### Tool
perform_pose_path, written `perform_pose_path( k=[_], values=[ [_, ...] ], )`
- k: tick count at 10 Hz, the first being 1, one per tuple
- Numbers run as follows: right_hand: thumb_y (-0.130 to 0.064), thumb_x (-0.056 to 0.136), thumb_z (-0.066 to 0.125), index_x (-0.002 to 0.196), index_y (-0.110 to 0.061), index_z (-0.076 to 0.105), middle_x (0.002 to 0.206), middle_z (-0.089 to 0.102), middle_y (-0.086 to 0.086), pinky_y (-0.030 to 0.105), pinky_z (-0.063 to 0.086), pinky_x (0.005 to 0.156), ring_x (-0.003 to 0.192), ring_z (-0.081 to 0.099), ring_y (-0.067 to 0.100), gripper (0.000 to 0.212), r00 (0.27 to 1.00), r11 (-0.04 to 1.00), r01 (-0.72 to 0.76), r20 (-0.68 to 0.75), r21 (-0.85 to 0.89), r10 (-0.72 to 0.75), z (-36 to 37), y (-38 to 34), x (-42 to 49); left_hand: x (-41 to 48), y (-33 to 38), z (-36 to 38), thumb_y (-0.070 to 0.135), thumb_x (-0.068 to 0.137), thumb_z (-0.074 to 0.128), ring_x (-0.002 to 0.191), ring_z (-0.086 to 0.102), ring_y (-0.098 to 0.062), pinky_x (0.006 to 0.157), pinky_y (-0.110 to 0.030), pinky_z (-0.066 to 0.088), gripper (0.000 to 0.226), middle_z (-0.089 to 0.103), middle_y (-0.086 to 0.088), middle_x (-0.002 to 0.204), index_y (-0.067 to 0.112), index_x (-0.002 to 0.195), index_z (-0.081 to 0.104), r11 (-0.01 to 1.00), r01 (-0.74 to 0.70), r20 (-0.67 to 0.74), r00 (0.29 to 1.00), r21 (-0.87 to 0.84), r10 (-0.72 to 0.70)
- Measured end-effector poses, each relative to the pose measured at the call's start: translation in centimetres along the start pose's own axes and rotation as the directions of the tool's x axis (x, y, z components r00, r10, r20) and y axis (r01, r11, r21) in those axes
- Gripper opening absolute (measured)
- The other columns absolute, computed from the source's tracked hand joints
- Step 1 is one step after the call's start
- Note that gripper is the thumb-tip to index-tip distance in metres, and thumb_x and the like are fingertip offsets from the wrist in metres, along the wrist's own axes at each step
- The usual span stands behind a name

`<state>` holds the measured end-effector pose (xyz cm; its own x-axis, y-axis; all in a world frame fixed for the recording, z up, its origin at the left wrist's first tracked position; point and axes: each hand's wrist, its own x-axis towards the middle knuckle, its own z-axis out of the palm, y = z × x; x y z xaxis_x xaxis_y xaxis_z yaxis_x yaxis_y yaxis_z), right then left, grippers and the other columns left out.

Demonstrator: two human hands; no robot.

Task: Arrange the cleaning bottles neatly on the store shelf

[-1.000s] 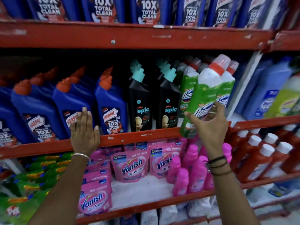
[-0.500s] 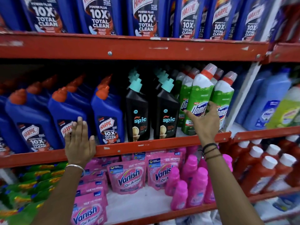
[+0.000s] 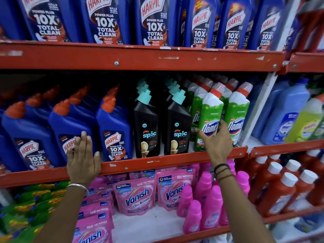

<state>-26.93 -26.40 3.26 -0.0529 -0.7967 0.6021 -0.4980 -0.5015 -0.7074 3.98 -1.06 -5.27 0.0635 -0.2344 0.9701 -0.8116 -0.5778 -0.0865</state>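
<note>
The right hand (image 3: 216, 144) is spread wide against the front of a green-and-white plastic Domex bottle with a red collar (image 3: 210, 118), fingers lying on its label without closing around it. That bottle stands upright at the front edge of the red metal store shelf (image 3: 157, 161), between a black Spic bottle with a teal cap (image 3: 178, 127) and a second green Domex bottle (image 3: 235, 113). The left hand (image 3: 82, 158) is flat and open, palm on the shelf lip and fingertips up against a blue Harpic bottle with an orange cap (image 3: 70, 125). Pink Vanish pouches (image 3: 135, 197) sit on the shelf below.
</note>
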Motion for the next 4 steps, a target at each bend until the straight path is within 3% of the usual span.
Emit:
perform_pose_path(
  k=[2,3,4],
  values=[
    [-0.066,0.067,0.067,0.128,-0.009,0.046,0.119,0.060,0.014,0.042,0.051,0.079,0.109,0.056,0.032,0.086,1.000,1.000,0.008,0.019,0.026,-0.008,0.1,0.1,-0.8,0.0,0.2,0.1,0.026,0.096,0.033,0.149,-0.002,-0.018,0.120,-0.034,-0.007,0.067,0.001,-0.004,0.162,0.004,0.154,0.007,1.000,-0.007,0.008,1.000,0.004,0.007],
    [-0.065,0.074,0.062,0.135,-0.005,0.039,0.128,0.051,0.020,0.048,0.051,0.081,0.119,0.048,0.035,0.088,0.999,1.000,-0.001,0.047,0.014,0.000,-0.5,-0.5,-1.8,0.5,0.1,-1.1,0.027,0.098,0.031,0.149,-0.003,-0.018,0.120,-0.035,-0.007,0.065,0.000,-0.003,0.162,0.006,0.154,0.005,0.999,0.030,0.047,0.998,-0.017,-0.029],
    [-0.055,0.082,0.061,0.135,-0.001,0.037,0.132,0.044,0.023,0.051,0.047,0.091,0.122,0.042,0.037,0.079,0.991,0.991,0.118,-0.063,0.064,-0.114,-1.0,-1.6,-3.2,1.4,2.2,-2.0,0.029,0.102,0.026,0.149,-0.002,-0.018,0.120,-0.037,-0.006,0.060,-0.001,-0.002,0.162,0.009,0.154,0.004,0.993,0.036,-0.040,0.998,-0.110,-0.040]
  ],
)
